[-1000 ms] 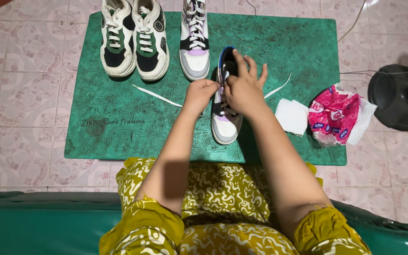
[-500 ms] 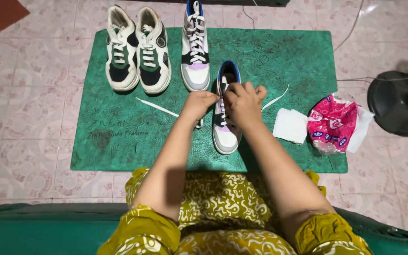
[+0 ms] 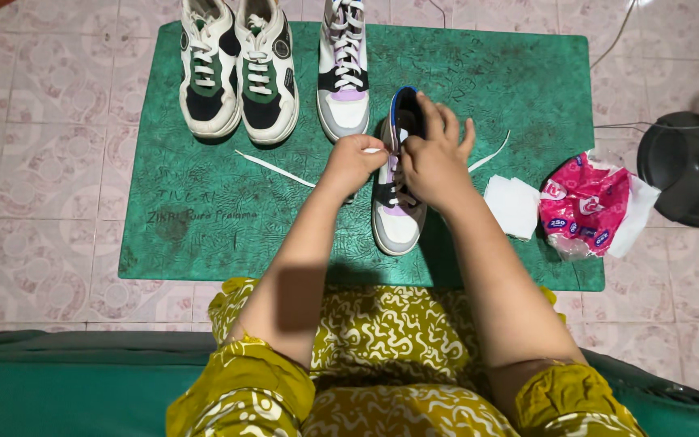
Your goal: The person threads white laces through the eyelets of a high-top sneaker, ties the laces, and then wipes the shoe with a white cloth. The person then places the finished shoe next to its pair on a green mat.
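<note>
Both hands worked the shoe [image 3: 399,212] on the mat [image 3: 204,202]: left hand [image 3: 353,162] pinched the limp, light lace [image 3: 273,167]; right hand [image 3: 433,158] steadied the stiffer upper.

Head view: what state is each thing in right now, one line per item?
Left hand: closed, pinching the white lace.
Right hand: on the shoe's laces, fingers partly spread.
High-top shoe under the hands: upright, partly laced, lace ends loose on the mat.
Matching high-top: upright, laced.
Green-and-white sneaker pair: upright, laced, side by side.
Pink tissue pack: torn open.
Green mat: flat on the floor.
</note>
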